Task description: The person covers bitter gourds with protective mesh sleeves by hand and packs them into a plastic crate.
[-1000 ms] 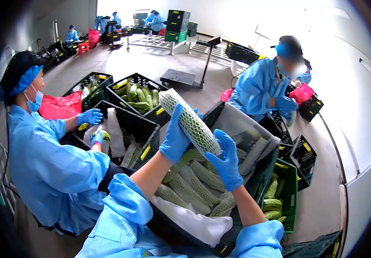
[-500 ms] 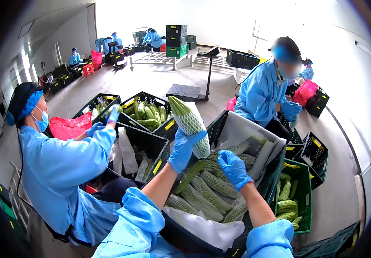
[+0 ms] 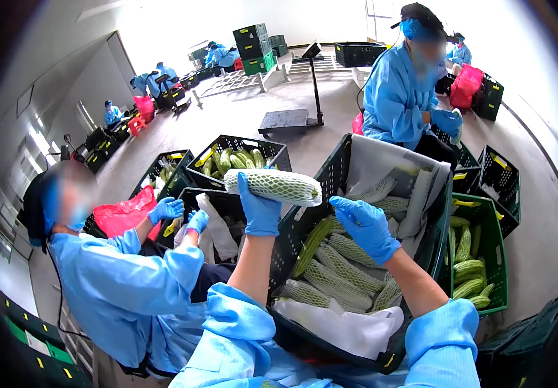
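My left hand (image 3: 259, 210), in a blue glove, is closed around a bitter melon (image 3: 275, 186) in a white foam net. The melon lies nearly level above the crates, its bare green end to the left. My right hand (image 3: 366, 227), also gloved, is just right of the melon's netted end and apart from it. Its fingers are drawn together; whether anything small is between them I cannot make out. Below both hands, a dark green crate (image 3: 281, 275) holds several netted melons (image 3: 336, 279) and a bare melon (image 3: 312, 246) along its left wall. White liner sheet (image 3: 350, 331) covers its near end.
A co-worker (image 3: 130, 278) sits close at left beside a crate with white sleeves; another person (image 3: 398, 97) works at right. Crates of bare melons stand beyond (image 3: 243, 143) and at right (image 3: 502, 271). A platform scale (image 3: 284, 121) stands on the floor behind.
The melon in my left hand has turned from steeply upright to nearly level. My right hand has shifted slightly up and right in view. The view has tilted, and the left co-worker's hands have lowered.
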### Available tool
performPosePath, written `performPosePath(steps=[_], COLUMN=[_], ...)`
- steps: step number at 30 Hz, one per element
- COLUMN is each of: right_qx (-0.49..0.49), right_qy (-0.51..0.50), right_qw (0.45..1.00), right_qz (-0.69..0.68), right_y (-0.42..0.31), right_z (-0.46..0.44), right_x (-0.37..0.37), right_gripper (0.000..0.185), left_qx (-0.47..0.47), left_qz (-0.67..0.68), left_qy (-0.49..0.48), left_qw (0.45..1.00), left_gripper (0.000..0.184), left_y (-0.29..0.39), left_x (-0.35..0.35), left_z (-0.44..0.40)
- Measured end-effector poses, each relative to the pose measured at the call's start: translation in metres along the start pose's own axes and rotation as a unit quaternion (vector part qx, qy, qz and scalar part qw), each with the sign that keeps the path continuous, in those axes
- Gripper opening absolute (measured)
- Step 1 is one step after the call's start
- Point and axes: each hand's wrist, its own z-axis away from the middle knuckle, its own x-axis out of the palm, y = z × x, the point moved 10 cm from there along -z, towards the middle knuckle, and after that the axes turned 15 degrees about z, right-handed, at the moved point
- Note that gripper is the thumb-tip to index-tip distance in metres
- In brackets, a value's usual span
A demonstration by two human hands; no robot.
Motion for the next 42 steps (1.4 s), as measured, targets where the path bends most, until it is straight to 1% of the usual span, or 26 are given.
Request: performPosePath(steps=[1, 4, 5, 8, 10, 13, 15, 16, 19, 22, 23, 26, 27, 28, 30, 31, 32, 34, 36, 37, 38, 39, 40, 41, 42], right_qx=[-0.006, -0.019, -0.011, 0.016, 0.041, 0.041, 0.065, 0.077, 0.085, 0.104, 0.079, 0.094, 0.087, 0.076, 0.059, 0.053, 0.085, 0.151, 0.129, 0.104, 0.08, 0.058, 0.083, 0.108, 0.132], right_qy=[0.001, 0.032, 0.032, 0.024, 0.012, 0.017, -0.012, -0.027, -0.009, -0.019, -0.04, -0.098, -0.093, -0.082, -0.057, -0.046, -0.057, -0.079, -0.075, -0.07, -0.065, -0.069, -0.097, -0.126, -0.155], right_qw=[1.0, 0.999, 0.999, 1.0, 0.999, 0.999, 0.998, 0.997, 0.996, 0.994, 0.996, 0.991, 0.992, 0.994, 0.996, 0.998, 0.993, 0.968, 0.946, 0.959, 0.971, 0.971, 0.966, 0.959, 0.95], right_qz=[0.018, 0.005, 0.005, 0.001, 0.0, -0.011, -0.009, -0.008, 0.012, -0.007, 0.034, 0.0, -0.013, -0.017, -0.022, 0.0, -0.062, -0.184, -0.289, -0.252, -0.216, -0.22, -0.224, -0.23, -0.237], right_y=[-0.002, -0.006, -0.002, 0.007, 0.008, 0.006, 0.012, 0.015, 0.014, 0.02, 0.021, 0.022, 0.019, 0.018, 0.018, 0.015, 0.019, 0.028, 0.031, 0.027, 0.022, 0.019, 0.018, 0.016, 0.011], right_z=[0.0, 0.001, 0.003, 0.008, 0.008, 0.007, 0.01, 0.012, 0.013, 0.01, 0.011, 0.011, 0.01, 0.01, 0.011, 0.012, 0.013, 0.017, 0.012, 0.012, 0.011, 0.008, 0.01, 0.013, 0.015], right_x=[-0.001, -0.001, 0.002, 0.011, 0.012, 0.01, 0.018, 0.022, 0.021, 0.018, 0.023, 0.032, 0.03, 0.033, 0.036, 0.034, 0.038, 0.048, 0.065, 0.06, 0.056, 0.061, 0.063, 0.062, 0.061], right_gripper=[0.024, 0.028, 0.027, 0.026, 0.028, 0.035, 0.04, 0.043, 0.048, 0.054, 0.059, 0.058, 0.059, 0.062, 0.068, 0.069, 0.069, 0.069, 0.062, 0.061, 0.059, 0.052, 0.05, 0.049, 0.048], left_qx=[0.003, -0.059, -0.077, -0.099, -0.092, -0.094, -0.098, -0.1, -0.11, -0.119, -0.119, -0.127, -0.13, -0.154, -0.187, -0.198, -0.211, -0.202, -0.192, -0.205, -0.212, -0.225, -0.236, -0.213, -0.211], left_qz=[-0.012, -0.01, -0.009, -0.036, -0.034, -0.03, -0.031, -0.031, -0.033, -0.035, -0.034, -0.034, -0.046, -0.045, -0.079, -0.085, -0.092, -0.101, -0.127, -0.117, -0.125, -0.116, -0.108, -0.12, -0.116], left_qy=[0.009, 0.052, 0.046, 0.051, 0.037, 0.028, 0.025, 0.026, 0.026, 0.017, 0.019, 0.019, 0.017, -0.004, -0.025, -0.023, -0.021, -0.024, -0.04, -0.033, -0.063, -0.04, -0.016, -0.029, -0.035], left_qw=[1.0, 0.997, 0.996, 0.993, 0.994, 0.995, 0.994, 0.994, 0.993, 0.992, 0.992, 0.991, 0.99, 0.987, 0.979, 0.976, 0.973, 0.974, 0.972, 0.971, 0.967, 0.967, 0.966, 0.969, 0.97], left_gripper=[0.056, 0.06, 0.063, 0.063, 0.063, 0.063, 0.063, 0.062, 0.06, 0.056, 0.055, 0.051, 0.049, 0.046, 0.046, 0.046, 0.046, 0.047, 0.048, 0.05, 0.055, 0.058, 0.062, 0.067, 0.07], left_y=[-0.002, -0.025, -0.031, -0.047, -0.047, -0.048, -0.048, -0.048, -0.051, -0.058, -0.062, -0.073, -0.076, -0.083, -0.098, -0.106, -0.114, -0.12, -0.124, -0.124, -0.122, -0.118, -0.113, -0.104, -0.099], left_x=[-0.005, -0.013, -0.02, -0.009, -0.004, -0.005, -0.005, -0.004, -0.004, -0.001, 0.002, 0.011, 0.014, 0.015, 0.018, 0.017, 0.016, 0.017, 0.02, 0.02, 0.027, 0.033, 0.038, 0.029, 0.03], left_z=[-0.002, 0.008, 0.004, 0.015, 0.016, 0.015, 0.014, 0.015, 0.016, 0.017, 0.02, 0.03, 0.035, 0.036, 0.046, 0.052, 0.057, 0.058, 0.058, 0.056, 0.055, 0.059, 0.063, 0.05, 0.049])
